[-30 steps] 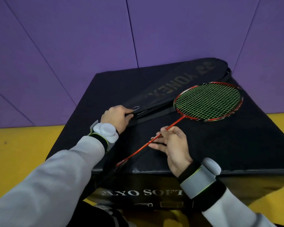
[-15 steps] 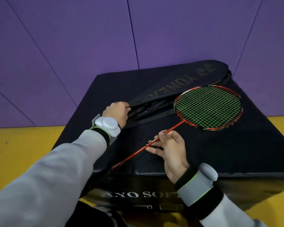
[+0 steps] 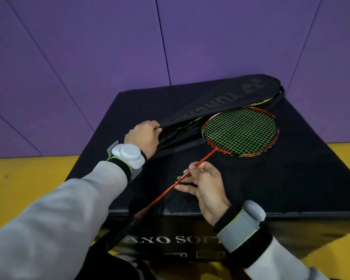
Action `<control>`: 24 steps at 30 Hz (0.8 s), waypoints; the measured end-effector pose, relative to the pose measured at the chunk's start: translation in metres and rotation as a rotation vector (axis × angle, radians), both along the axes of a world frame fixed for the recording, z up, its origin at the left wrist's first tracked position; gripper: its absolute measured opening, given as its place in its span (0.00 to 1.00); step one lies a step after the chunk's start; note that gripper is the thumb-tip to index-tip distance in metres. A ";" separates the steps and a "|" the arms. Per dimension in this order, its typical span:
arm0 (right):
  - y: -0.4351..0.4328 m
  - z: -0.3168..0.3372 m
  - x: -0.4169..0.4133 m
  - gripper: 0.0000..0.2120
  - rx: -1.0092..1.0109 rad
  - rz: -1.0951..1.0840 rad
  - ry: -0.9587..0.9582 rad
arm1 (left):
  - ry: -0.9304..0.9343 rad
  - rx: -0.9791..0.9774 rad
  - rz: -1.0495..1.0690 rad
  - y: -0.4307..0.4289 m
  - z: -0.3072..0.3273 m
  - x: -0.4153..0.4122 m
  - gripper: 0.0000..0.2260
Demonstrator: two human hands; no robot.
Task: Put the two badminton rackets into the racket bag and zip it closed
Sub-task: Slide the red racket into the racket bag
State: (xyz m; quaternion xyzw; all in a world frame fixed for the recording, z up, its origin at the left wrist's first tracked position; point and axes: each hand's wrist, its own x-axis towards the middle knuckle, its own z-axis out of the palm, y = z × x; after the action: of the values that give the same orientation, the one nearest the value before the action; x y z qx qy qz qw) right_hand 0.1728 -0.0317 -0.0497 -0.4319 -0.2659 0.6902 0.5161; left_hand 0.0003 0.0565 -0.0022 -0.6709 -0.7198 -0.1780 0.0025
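Note:
A black racket bag (image 3: 226, 98) lies diagonally across the black padded block, its long side unzipped. My left hand (image 3: 142, 136) grips the bag's upper flap near the narrow end and holds it lifted. Inside the gap shows part of another racket (image 3: 261, 102) with a yellow-green rim. A red racket (image 3: 239, 131) with green strings lies beside the opening, its head against the bag's lower edge. My right hand (image 3: 202, 182) pinches the red shaft at mid-length. The dark handle sticks out past the block's front edge.
The black padded block (image 3: 291, 178) stands on a yellow floor (image 3: 28, 178), with white lettering on its front face. Purple padded wall panels (image 3: 109, 47) rise right behind the block. My grey sleeves and wrist bands fill the lower corners.
My left hand has raised the bag's flap, widening the opening. My right hand has slid the red racket a little up and left, bringing its head against the open side.

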 end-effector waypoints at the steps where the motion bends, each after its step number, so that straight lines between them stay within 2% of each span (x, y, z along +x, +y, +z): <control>1: 0.000 0.000 0.000 0.05 0.000 0.010 -0.004 | -0.006 0.002 -0.013 -0.001 -0.001 0.000 0.11; 18: 0.033 0.007 0.006 0.06 0.018 0.097 -0.101 | 0.015 0.014 -0.113 -0.012 -0.027 -0.004 0.12; 24: 0.046 0.006 0.007 0.10 0.004 0.068 -0.134 | 0.035 0.003 -0.151 -0.019 -0.039 -0.009 0.14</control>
State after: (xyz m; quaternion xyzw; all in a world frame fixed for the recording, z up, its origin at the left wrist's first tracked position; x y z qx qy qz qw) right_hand 0.1794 0.0147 -0.0438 -0.4668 -0.3156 0.6764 0.4743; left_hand -0.0084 0.0376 -0.0416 -0.7262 -0.6668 -0.1672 0.0027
